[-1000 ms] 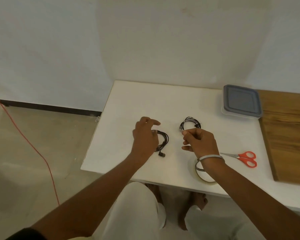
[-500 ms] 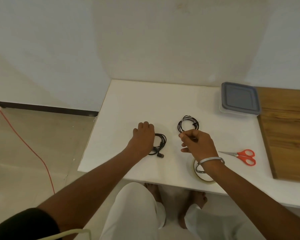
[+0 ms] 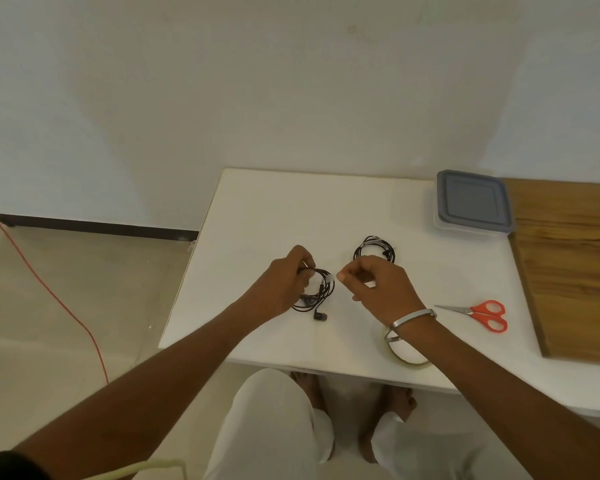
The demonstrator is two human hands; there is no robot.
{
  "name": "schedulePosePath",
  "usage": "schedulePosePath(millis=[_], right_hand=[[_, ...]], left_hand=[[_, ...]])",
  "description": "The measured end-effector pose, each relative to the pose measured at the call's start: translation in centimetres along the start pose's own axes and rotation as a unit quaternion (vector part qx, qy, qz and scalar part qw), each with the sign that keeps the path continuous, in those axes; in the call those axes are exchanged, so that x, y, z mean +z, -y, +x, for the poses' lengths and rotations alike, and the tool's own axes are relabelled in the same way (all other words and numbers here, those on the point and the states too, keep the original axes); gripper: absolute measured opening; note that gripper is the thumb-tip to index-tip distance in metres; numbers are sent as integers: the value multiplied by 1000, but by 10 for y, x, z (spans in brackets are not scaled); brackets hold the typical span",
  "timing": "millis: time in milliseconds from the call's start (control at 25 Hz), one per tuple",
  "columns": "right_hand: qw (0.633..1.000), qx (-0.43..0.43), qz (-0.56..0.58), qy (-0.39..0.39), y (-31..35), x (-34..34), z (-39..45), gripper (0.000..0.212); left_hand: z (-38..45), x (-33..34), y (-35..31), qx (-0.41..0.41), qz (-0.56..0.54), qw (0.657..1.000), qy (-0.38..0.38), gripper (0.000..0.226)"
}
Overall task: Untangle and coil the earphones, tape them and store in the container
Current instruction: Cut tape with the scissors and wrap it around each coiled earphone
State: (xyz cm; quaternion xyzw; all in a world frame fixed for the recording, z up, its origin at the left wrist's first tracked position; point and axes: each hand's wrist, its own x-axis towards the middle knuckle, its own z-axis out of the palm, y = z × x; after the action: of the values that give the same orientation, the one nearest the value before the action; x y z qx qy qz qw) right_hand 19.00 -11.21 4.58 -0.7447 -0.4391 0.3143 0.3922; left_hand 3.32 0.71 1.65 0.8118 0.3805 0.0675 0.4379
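White table (image 3: 257,209) against a pale wall; lidded container (image 3: 471,202) at its far right. Near the front edge, left hand (image 3: 284,282) grips coiled earphones (image 3: 317,294); right hand (image 3: 378,285) pinches, contents unclear

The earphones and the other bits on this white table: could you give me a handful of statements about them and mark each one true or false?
1. The left hand grips the nearer earphone coil. True.
2. The container stands open. False: its grey lid is on.
3. The scissors lie to the right of the right hand. True.
4. The second earphone coil is inside the container. False: it lies on the table, just beyond the right hand.
5. The tape roll sits near the table's front edge, partly hidden by the right wrist. True.
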Motion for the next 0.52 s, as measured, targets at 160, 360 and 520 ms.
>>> schedulePosePath(millis=[160,360,520], right_hand=[[981,-117,-152,44,3,-6,9,11],[960,-171,-207,74,4,-12,19,12],[948,-191,-234,99,7,-12,23,11]], left_hand=[[-7,-4,-16,-37,-168,985,-8,8],[-13,-2,-23,-48,-195,979,22,18],[-14,-1,-27,-39,-188,981,33,20]])
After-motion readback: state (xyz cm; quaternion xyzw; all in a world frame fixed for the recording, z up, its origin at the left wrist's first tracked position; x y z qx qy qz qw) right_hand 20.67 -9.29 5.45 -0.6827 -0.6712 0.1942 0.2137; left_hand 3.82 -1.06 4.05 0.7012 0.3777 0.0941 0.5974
